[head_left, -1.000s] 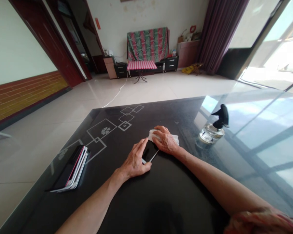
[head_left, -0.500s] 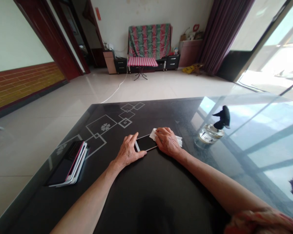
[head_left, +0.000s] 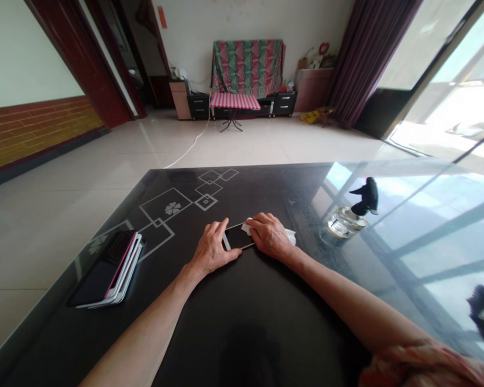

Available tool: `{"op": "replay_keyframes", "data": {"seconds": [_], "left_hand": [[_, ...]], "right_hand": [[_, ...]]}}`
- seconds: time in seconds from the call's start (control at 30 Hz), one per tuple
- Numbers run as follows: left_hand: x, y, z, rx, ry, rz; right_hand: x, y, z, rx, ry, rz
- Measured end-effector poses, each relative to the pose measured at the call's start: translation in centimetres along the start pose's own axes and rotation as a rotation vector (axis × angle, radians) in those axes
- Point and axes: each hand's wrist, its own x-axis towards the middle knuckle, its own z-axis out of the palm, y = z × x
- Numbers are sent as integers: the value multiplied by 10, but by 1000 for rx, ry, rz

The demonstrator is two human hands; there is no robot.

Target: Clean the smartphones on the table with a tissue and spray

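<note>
A smartphone [head_left: 236,236] lies flat, screen up, on the black glossy table [head_left: 266,301]. My left hand [head_left: 212,251] grips its left end with thumb and fingers closed around the edge. My right hand [head_left: 271,235] presses a folded white cloth [head_left: 290,235] down on the phone's right part, fingers curled over the cloth. Most of the cloth is hidden under that hand.
A clear spray bottle [head_left: 349,217] with a black trigger head stands to the right of my hands. A stack of tablets or phones [head_left: 107,267] lies near the table's left edge. Beyond the table are a tiled floor, a white cable and a covered cabinet.
The phone has been turned from a slanted, near-me position to lie crosswise between my hands. My right hand with the cloth has slid left over the screen.
</note>
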Motion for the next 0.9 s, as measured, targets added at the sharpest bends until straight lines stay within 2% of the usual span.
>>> {"op": "replay_keyframes", "data": {"seconds": [0.13,0.27,0.33,0.47,0.53,0.73,0.9], "left_hand": [[0,5,2,16,33,-11],[0,9,6,48,63,-38],[0,9,8,59,67,-45],[0,6,12,74,84,-35],[0,6,12,78,95,-28],[-3,8,7,3,101,11],[-6,7,1,-44,38,52]], "right_hand": [[1,18,-7,-46,13,150],[2,20,-5,-53,42,177],[2,12,-1,-18,46,120],[1,-9,5,91,38,-95],[1,-13,6,111,47,-130],[-3,12,1,8,114,48],[-8,31,-3,-86,148,127]]}}
